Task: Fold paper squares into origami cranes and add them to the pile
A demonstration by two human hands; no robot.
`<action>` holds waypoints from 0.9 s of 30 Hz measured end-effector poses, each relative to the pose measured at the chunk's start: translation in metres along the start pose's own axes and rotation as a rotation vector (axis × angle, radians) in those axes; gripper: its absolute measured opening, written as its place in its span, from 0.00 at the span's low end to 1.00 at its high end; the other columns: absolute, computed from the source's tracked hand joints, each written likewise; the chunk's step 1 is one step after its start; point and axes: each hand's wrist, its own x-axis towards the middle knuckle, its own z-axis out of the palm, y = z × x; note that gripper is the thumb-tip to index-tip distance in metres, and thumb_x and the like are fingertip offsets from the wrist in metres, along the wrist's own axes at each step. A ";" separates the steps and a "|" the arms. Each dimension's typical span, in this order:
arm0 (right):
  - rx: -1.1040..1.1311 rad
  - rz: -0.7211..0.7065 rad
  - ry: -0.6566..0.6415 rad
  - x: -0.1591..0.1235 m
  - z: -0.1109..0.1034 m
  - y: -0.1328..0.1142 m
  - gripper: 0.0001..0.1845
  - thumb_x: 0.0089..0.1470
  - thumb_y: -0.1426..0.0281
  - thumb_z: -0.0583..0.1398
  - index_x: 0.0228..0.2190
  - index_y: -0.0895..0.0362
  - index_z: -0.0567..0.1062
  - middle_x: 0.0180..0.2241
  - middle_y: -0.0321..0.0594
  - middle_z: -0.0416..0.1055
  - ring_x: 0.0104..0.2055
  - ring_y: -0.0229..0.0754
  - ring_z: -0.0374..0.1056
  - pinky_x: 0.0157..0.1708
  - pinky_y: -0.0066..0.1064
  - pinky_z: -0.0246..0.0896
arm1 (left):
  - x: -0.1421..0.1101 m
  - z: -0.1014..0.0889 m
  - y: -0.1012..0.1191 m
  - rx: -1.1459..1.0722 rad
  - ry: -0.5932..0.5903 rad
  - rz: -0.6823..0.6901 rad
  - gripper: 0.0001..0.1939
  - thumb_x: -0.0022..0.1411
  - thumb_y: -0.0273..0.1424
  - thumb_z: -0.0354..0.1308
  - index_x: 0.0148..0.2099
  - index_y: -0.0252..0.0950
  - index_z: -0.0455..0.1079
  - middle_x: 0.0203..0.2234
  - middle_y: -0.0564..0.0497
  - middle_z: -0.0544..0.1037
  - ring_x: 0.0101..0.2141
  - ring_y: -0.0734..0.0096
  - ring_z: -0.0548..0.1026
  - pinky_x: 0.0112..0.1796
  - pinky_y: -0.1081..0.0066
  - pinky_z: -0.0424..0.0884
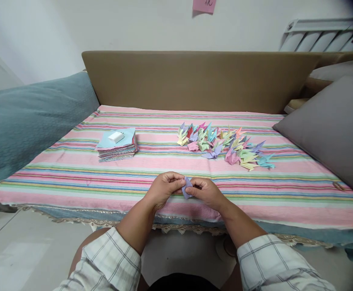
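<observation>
Near the front edge of the striped cover, my left hand point(168, 188) and my right hand point(205, 191) pinch a small folded piece of purple paper point(187, 188) between them. Thumbs press on it from both sides, and the fingers behind it are partly hidden. Beyond my right hand lies a loose cluster of folded paper cranes point(214, 139) in pink, yellow, green, blue and purple. Farther off to the left sits a stack of square coloured paper point(118, 152), light blue on top, with a small white block-like object point(116, 137) resting on it.
A pink striped cloth point(73, 161) covers the sofa seat, backed by a brown backrest point(194, 81). The blue-covered armrest point(37, 117) bounds the left side, and a large grey cushion point(330, 125) the right. A small brownish object point(338, 186) lies near that cushion.
</observation>
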 end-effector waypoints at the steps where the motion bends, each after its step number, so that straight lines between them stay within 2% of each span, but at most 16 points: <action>1: -0.005 0.000 0.005 0.000 0.000 0.000 0.17 0.44 0.55 0.63 0.24 0.58 0.73 0.24 0.36 0.68 0.27 0.36 0.62 0.28 0.28 0.58 | 0.000 0.000 0.000 0.001 0.007 0.004 0.21 0.35 0.37 0.73 0.30 0.29 0.71 0.23 0.51 0.76 0.26 0.73 0.73 0.31 0.70 0.71; 6: -0.030 0.001 0.012 0.000 -0.001 0.001 0.17 0.44 0.55 0.63 0.23 0.58 0.73 0.22 0.34 0.66 0.25 0.35 0.59 0.26 0.27 0.55 | 0.000 -0.002 0.001 0.004 0.023 0.005 0.20 0.33 0.36 0.73 0.26 0.30 0.70 0.21 0.53 0.75 0.24 0.75 0.72 0.28 0.73 0.70; 13: -0.032 0.026 0.005 -0.001 0.000 0.001 0.18 0.44 0.55 0.64 0.24 0.58 0.73 0.21 0.33 0.65 0.25 0.34 0.57 0.25 0.27 0.52 | 0.002 -0.005 0.000 0.002 0.019 -0.063 0.21 0.32 0.38 0.73 0.22 0.30 0.68 0.17 0.53 0.72 0.21 0.77 0.69 0.26 0.75 0.66; 22: -0.032 0.044 0.025 -0.001 0.005 -0.001 0.18 0.44 0.55 0.63 0.22 0.58 0.70 0.19 0.32 0.64 0.22 0.33 0.55 0.23 0.27 0.50 | 0.002 0.002 -0.003 0.045 0.026 0.040 0.23 0.35 0.43 0.71 0.21 0.31 0.64 0.14 0.56 0.68 0.18 0.82 0.63 0.22 0.78 0.59; 27: 0.016 0.019 0.068 0.000 0.006 -0.002 0.18 0.44 0.55 0.63 0.22 0.58 0.69 0.21 0.32 0.64 0.24 0.34 0.57 0.26 0.27 0.54 | 0.000 0.006 -0.002 0.002 0.050 0.009 0.25 0.40 0.49 0.67 0.25 0.31 0.68 0.19 0.54 0.71 0.22 0.77 0.68 0.27 0.74 0.66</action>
